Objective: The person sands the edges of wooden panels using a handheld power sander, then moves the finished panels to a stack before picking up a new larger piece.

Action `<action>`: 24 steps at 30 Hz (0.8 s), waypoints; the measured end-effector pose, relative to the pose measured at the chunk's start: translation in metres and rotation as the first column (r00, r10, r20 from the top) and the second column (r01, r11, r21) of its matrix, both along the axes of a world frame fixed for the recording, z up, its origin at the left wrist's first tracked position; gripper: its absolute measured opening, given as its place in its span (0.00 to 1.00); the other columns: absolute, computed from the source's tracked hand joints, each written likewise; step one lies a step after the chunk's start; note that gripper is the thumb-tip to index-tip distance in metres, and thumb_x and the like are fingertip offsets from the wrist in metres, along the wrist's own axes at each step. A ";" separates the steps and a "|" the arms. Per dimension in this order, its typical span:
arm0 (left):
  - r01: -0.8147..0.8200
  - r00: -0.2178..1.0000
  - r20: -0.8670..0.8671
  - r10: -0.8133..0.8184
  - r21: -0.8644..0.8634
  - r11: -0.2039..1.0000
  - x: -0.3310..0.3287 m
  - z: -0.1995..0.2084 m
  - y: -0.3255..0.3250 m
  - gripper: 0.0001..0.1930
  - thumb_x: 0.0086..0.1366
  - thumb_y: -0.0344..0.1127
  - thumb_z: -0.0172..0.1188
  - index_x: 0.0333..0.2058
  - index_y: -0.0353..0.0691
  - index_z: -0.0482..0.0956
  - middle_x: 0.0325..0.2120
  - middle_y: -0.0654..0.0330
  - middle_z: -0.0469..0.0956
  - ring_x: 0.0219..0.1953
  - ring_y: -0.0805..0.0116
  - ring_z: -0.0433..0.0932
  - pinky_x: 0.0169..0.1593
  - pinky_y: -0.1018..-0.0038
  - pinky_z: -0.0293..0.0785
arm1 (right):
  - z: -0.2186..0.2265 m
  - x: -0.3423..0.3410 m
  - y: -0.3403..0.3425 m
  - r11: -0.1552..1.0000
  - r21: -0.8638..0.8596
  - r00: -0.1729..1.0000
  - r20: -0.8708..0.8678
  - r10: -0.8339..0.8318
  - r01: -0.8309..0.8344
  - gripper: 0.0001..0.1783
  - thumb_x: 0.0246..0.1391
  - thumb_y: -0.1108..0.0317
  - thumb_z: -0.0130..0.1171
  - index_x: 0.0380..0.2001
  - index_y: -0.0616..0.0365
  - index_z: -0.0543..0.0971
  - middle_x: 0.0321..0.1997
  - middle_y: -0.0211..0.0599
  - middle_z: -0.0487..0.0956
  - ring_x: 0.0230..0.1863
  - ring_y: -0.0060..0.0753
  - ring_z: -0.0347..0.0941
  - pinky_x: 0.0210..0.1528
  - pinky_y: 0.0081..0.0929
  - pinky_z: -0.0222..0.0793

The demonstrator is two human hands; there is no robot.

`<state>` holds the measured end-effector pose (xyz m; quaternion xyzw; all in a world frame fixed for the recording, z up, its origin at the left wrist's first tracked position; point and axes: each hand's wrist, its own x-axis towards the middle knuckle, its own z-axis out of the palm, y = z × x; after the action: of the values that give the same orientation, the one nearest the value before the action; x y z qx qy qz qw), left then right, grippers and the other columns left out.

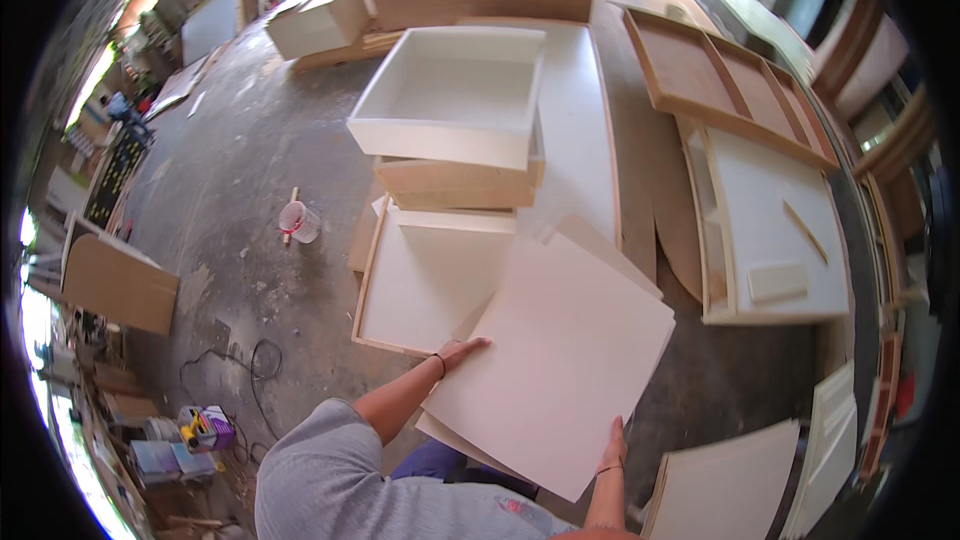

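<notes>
Between my two hands is a loose stack of thin white boards (560, 370), fanned out so that several corners and edges stick out. My left hand (462, 352) grips the stack at its left edge, with the thumb on top and the other fingers hidden beneath. On the right edge, lower down, my right hand (612, 442) holds it, its fingers mostly hidden. Past the boards' far left side lies a shallow white tray-like panel with a wooden rim (366, 290). Behind it, a white open drawer box (440, 140) sits on top of another box (450, 183).
A wooden frame with compartments (745, 80) rests over a white cabinet piece (775, 220) at right. More white panels (720, 480) lean at lower right. On the concrete floor (230, 200) stand a plastic cup (300, 223) and a looped black cable (262, 360).
</notes>
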<state>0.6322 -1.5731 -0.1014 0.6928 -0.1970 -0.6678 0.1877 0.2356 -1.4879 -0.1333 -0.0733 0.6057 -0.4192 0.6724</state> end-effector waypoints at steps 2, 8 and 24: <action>0.005 1.000 -0.008 -0.005 -0.013 1.000 -0.007 -0.003 -0.032 0.38 0.49 0.63 0.62 0.42 0.29 0.78 0.37 0.51 0.80 0.37 0.63 0.80 0.42 0.70 0.76 | -0.023 -0.006 -0.029 0.998 -0.054 0.997 0.073 -0.038 0.042 0.41 0.53 0.40 0.54 0.51 0.73 0.70 0.49 0.48 0.76 0.46 0.42 0.76 0.48 0.37 0.73; 0.069 0.994 0.084 -0.068 -0.008 0.998 -0.012 -0.034 -0.090 0.39 0.46 0.66 0.64 0.43 0.32 0.79 0.37 0.53 0.80 0.38 0.63 0.80 0.45 0.70 0.74 | -0.082 -0.014 -0.067 0.996 -0.011 0.981 0.174 -0.089 0.092 0.41 0.53 0.40 0.54 0.52 0.73 0.69 0.50 0.48 0.75 0.47 0.44 0.75 0.49 0.39 0.73; 0.210 0.921 0.315 -0.228 0.090 0.974 0.013 -0.130 -0.087 0.49 0.44 0.72 0.57 0.51 0.30 0.73 0.48 0.47 0.74 0.50 0.57 0.74 0.53 0.67 0.69 | -0.106 0.020 -0.052 0.999 -0.043 0.953 0.300 0.025 -0.013 0.42 0.58 0.36 0.40 0.62 0.61 0.59 0.64 0.44 0.63 0.64 0.48 0.59 0.64 0.41 0.56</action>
<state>0.6456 -1.6603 -0.2315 0.7715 -0.2827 -0.5670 0.0581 0.2555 -1.5395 -0.2394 -0.0279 0.4869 -0.4313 0.7590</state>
